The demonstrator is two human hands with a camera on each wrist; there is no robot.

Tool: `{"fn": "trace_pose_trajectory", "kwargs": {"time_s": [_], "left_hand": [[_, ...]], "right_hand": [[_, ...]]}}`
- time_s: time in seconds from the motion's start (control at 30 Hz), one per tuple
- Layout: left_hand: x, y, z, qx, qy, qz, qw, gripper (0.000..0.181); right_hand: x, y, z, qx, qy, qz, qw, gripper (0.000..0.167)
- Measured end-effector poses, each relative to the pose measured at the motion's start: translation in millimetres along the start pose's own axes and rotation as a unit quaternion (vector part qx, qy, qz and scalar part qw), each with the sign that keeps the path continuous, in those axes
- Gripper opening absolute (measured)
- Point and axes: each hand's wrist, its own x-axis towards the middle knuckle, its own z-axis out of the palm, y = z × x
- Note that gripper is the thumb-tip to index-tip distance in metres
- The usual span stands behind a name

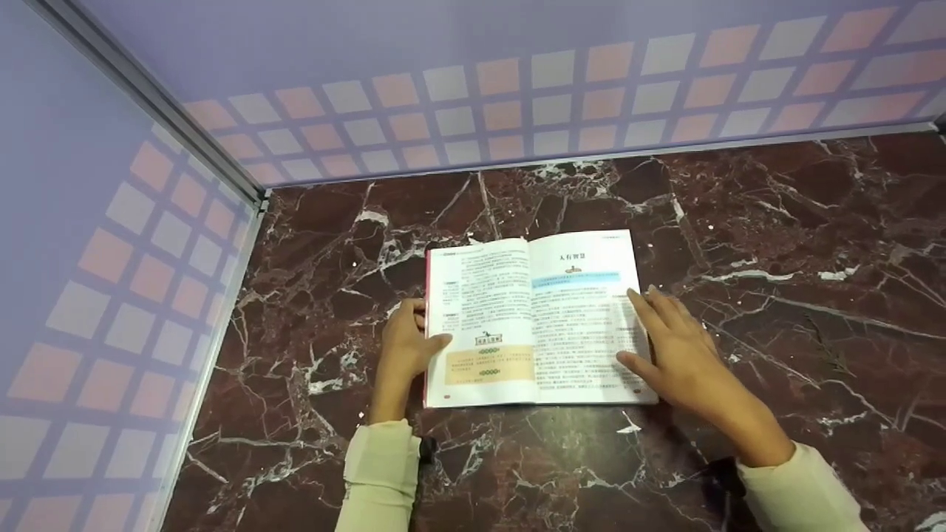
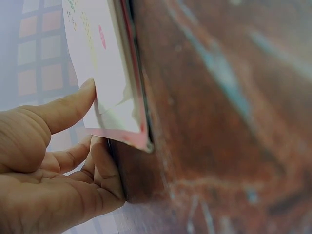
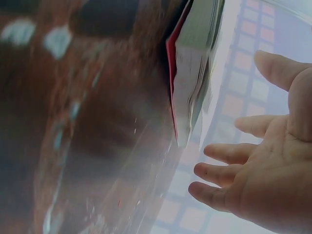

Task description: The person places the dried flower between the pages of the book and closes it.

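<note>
Head view: a book (image 1: pixel 532 318) was seen lying open near the middle of a dark marbled table (image 1: pixel 517 473), with a blue strip printed across the right page (image 1: pixel 576 332) and a yellow box low on the left page (image 1: pixel 488 295). Its left edge was pinched by the left hand (image 1: pixel 406 340), the thumb laid on the page margin and the fingers set behind the cover (image 2: pixel 119 136). At the opposite edge the right hand (image 1: pixel 676 362) was held with its fingers straight and spread; whether the paper was touched by its fingertips could not be told. Part of the right page's outer margin was hidden by that hand, and a little of the left margin by the left thumb. Beyond the book, the table was bounded by a back panel (image 1: pixel 473 44) and, on the left, by a side panel (image 1: pixel 74 148), both patterned with pink and white squares and joined at a metal post (image 1: pixel 148 96). Pale specks were scattered over the stone. Light sleeves (image 1: pixel 798 491) were worn on both arms, with something dark beside each cuff, too dim to be named.
</note>
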Motion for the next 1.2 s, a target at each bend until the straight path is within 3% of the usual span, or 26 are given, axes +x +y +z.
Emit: {"fn": "trace_pose_trajectory", "kwargs": {"time_s": [0.2, 0.5, 1.2], "left_hand": [[0.5, 0.3, 0.3, -0.003, 0.0, 0.001, 1.0, 0.058], [1.3, 1.8, 0.6, 0.002, -0.007, -0.021, 0.9997, 0.059], [0.3, -0.8, 0.8, 0.003, -0.001, -0.01, 0.9999, 0.058]], "right_hand": [[1.1, 7.6, -6.3, -0.002, 0.01, 0.006, 0.9999, 0.081], [0.5, 15.9, -14.0, 0.003, 0.005, 0.019, 0.9998, 0.083], [-11.9, 51.5, -27.4, 0.003, 0.027, 0.066, 0.9974, 0.088]]}}
